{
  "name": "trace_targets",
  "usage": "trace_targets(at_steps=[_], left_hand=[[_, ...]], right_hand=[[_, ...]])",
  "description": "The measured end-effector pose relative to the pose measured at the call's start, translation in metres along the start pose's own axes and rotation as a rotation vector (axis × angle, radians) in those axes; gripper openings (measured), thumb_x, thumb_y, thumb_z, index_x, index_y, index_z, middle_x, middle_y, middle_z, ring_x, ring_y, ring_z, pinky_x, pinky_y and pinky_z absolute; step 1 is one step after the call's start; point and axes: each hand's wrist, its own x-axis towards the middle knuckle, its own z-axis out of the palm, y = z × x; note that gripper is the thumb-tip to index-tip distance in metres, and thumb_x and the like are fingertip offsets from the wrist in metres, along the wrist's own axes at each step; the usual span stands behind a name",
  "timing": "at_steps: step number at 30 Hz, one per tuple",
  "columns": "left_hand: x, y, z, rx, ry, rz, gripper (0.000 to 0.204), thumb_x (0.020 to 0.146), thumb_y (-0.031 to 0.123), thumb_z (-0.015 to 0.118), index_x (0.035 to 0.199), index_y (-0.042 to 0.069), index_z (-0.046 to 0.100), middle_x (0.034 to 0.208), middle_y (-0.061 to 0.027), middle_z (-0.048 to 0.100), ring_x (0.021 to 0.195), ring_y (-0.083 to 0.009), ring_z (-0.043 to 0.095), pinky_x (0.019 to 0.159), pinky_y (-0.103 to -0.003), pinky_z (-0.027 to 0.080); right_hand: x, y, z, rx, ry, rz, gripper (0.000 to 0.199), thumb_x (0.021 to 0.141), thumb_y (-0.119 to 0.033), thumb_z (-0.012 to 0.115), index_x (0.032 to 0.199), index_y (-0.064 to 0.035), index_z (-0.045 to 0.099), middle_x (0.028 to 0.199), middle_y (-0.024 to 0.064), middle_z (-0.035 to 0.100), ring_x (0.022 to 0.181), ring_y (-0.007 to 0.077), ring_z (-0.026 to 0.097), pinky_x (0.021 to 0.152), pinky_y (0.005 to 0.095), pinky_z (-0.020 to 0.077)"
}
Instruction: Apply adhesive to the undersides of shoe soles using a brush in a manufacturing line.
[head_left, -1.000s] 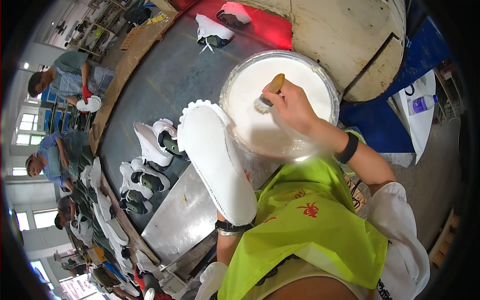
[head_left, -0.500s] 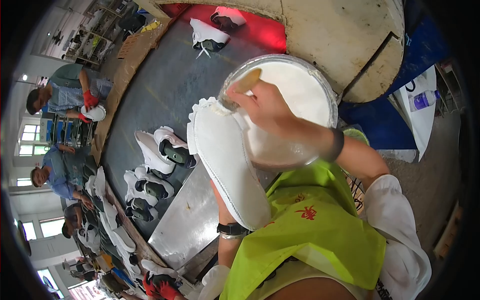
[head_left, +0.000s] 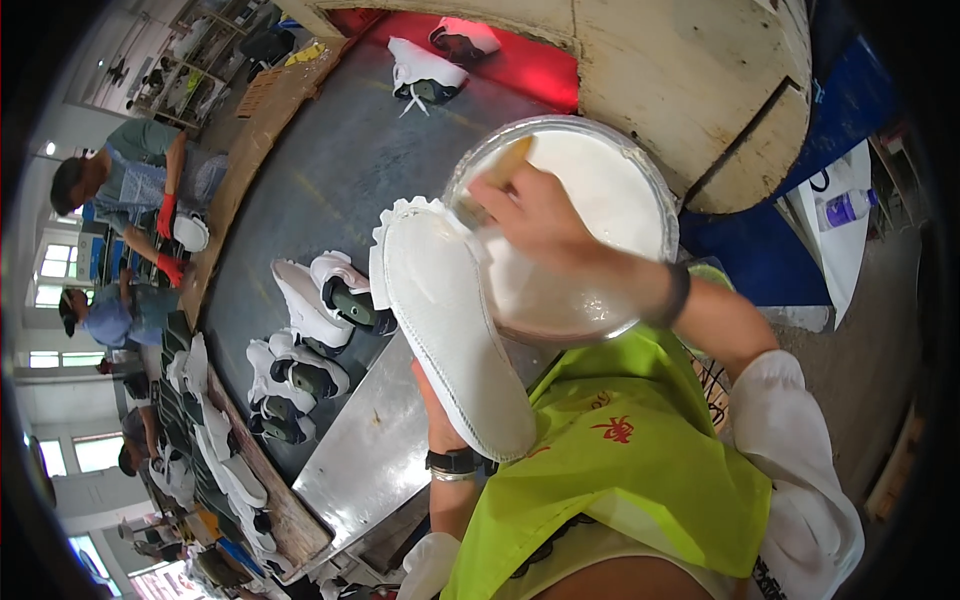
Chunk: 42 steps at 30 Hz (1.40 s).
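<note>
A white shoe upper (head_left: 455,340) lies bottom side up across my left hand (head_left: 435,410). That hand closes on it from beneath, most of its fingers hidden. Stitching runs along the edge of the bottom, and the toe end has a scalloped rim. My right hand (head_left: 545,215) grips a brush by its yellowish wooden handle (head_left: 515,155). Its bristles are blurred, beside the toe end of the upper; whether they touch it I cannot tell. Under my right hand stands a large round basin (head_left: 667,190) holding white liquid (head_left: 590,165).
Several white and dark-green shoe uppers (head_left: 300,370) stand on the dark conveyor belt (head_left: 290,190), with another (head_left: 425,75) farther along. A metal plate (head_left: 360,440) lies nearer me. Co-workers (head_left: 130,180) stand at the left. A bottle (head_left: 848,205) lies at the right.
My right hand with the brush has shifted slightly right and down, off the toe edge it was over. The upper has tilted a little. One co-worker's gloved hands have moved apart.
</note>
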Motion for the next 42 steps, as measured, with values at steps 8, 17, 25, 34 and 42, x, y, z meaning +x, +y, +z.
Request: trace_targets(at_steps=[8,17,25,34,42], left_hand=[[0.001,0.018,0.008,-0.04,-0.091,0.087,0.069,0.096,0.06,0.031,0.142,0.009,0.036,0.129,-0.0111,0.055,0.108,-0.0259,0.059,0.088,-0.039,0.052],[0.102,0.156,0.052,-0.051,-0.175,0.109,0.054,0.098,0.048,0.042,0.135,0.009,0.047,0.125,-0.0087,0.06,0.11,-0.0229,0.06,0.096,-0.037,0.049],[0.419,0.204,-0.046,-0.154,-0.048,0.28,0.048,0.092,0.04,0.061,0.124,0.006,0.055,0.119,-0.0088,0.063,0.104,-0.0232,0.062,0.092,-0.04,0.05],[0.401,0.223,-0.01,1.68,0.365,0.206,0.079,0.085,0.069,0.045,0.109,-0.004,0.063,0.118,-0.0248,0.06,0.113,-0.041,0.055,0.096,-0.046,0.044],[0.158,0.185,-0.112,1.203,0.7,0.242,0.074,0.074,0.055,0.074,0.102,-0.012,0.061,0.089,-0.026,0.065,0.091,-0.0343,0.065,0.08,-0.041,0.049]], right_hand=[[-0.023,0.007,0.003,0.188,0.112,0.003,0.033,0.094,-0.025,0.057,0.105,0.0065,0.06,0.088,0.0089,0.065,0.079,0.0123,0.063,0.071,0.0259,0.0515],[-0.007,-0.004,-0.011,0.225,0.186,0.042,0.031,0.092,-0.022,0.059,0.104,0.0068,0.06,0.084,0.0104,0.066,0.074,0.0141,0.065,0.067,0.0265,0.0538],[-0.007,-0.021,-0.036,0.158,0.362,0.011,0.017,0.094,-0.013,0.06,0.103,0.0009,0.06,0.094,0.0051,0.062,0.082,0.0103,0.06,0.073,0.0264,0.0543],[0.006,-0.017,-0.045,0.076,0.349,0.088,0.016,0.097,-0.012,0.054,0.105,0.0008,0.06,0.107,0.0071,0.06,0.093,0.0127,0.059,0.077,0.0291,0.0543],[-0.012,-0.034,-0.034,0.165,0.156,0.004,0.018,0.097,-0.012,0.053,0.106,0.0032,0.059,0.109,0.0087,0.059,0.092,0.0129,0.059,0.077,0.0288,0.0545]])
